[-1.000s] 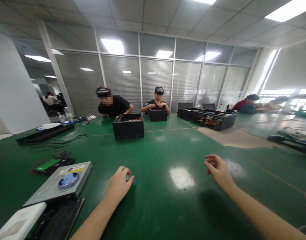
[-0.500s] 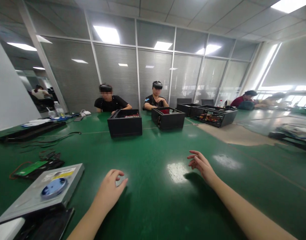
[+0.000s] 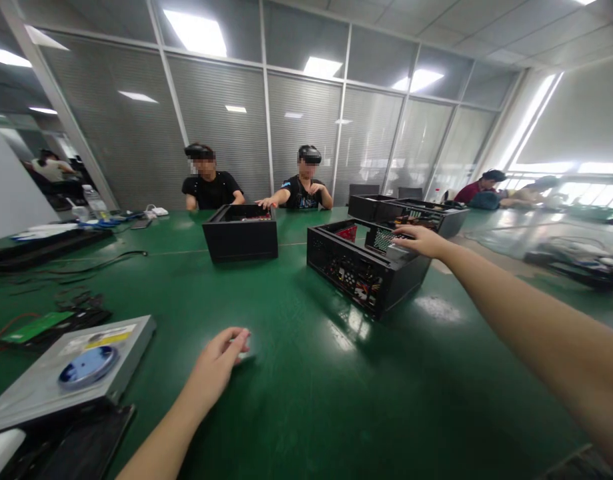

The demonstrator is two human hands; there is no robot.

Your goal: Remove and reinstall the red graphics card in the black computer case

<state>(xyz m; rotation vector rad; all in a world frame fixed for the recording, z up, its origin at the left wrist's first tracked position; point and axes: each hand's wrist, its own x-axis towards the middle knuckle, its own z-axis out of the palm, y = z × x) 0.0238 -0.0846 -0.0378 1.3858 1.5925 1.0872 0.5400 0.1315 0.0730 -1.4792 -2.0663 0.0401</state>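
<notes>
My right hand [image 3: 420, 241] reaches forward with its fingers over the top rim of an open black computer case [image 3: 373, 277], gripping it at the right side. This case stands turned, one corner towards me, with a perforated panel, wires and a red board showing inside. Above the green table [image 3: 286, 400], my left hand [image 3: 222, 353] hovers with loosely curled fingers and holds nothing. To its left lies a silver optical drive [image 3: 129, 363] with a round blue piece [image 3: 89, 367] on top. A green circuit board [image 3: 36, 328] is beyond the drive.
Across the table sit two people [image 3: 213, 190] [image 3: 306, 190] wearing headsets; one has a hand on another black case [image 3: 241, 240]. More open cases [image 3: 431, 219] stand behind mine. Cables [image 3: 86, 267] and a long black panel [image 3: 46, 250] are at left, blurred parts [image 3: 581, 257] at right.
My right hand has moved forward onto the computer case, which is now nearer and turned. My left hand's fingers have drawn closer together. A co-worker's arm has stretched to the left case.
</notes>
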